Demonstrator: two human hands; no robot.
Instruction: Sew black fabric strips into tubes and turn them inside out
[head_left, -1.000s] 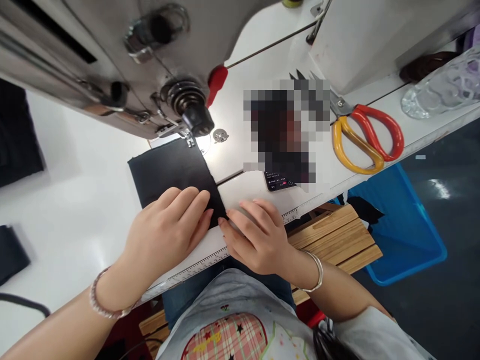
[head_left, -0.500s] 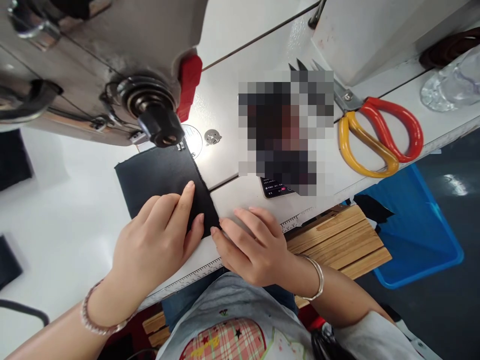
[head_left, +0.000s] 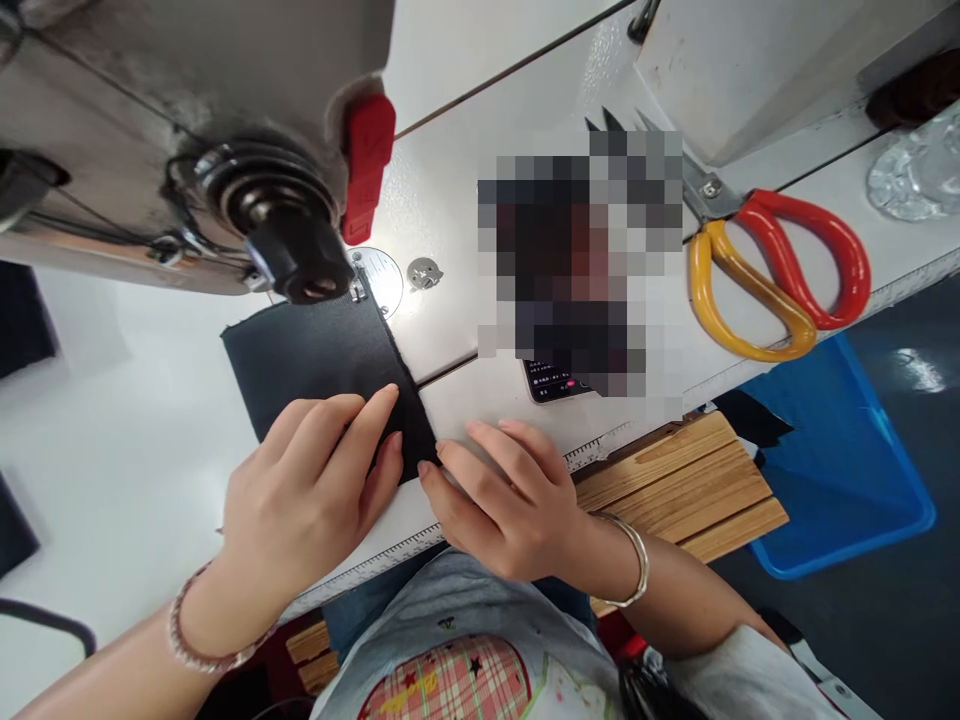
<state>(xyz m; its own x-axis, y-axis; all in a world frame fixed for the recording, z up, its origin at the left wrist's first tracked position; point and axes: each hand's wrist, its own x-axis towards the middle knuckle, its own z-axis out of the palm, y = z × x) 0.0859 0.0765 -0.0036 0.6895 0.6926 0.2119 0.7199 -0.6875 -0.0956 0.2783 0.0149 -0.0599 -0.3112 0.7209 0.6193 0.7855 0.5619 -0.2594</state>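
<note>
A piece of black fabric [head_left: 315, 350], perhaps leather-like, lies on the white sewing machine bed, its upper corner beneath the presser foot [head_left: 358, 288]. My left hand [head_left: 311, 475] rests on the near part of the piece, index finger stretched out along it and thumb apart, pressing rather than gripping. At the near right corner of the fabric, my right hand [head_left: 506, 490] touches the edge with its thumb and index fingertips. Its other fingers are spread and bent over the white table. The needle is hidden behind the machine head [head_left: 225, 120].
Red-and-yellow-handled scissors [head_left: 750, 270] lie to the right, blades partly blurred out. Beside them is a phone [head_left: 551, 382], mostly pixelated. A clear glass [head_left: 911, 180] stands at the far right. Below the table edge are a wooden slatted surface [head_left: 690, 480] and a blue bin [head_left: 847, 490].
The view has shifted slightly. My left index fingertip has slid back a little toward me along the fabric. My right hand stays at the fabric's corner.
</note>
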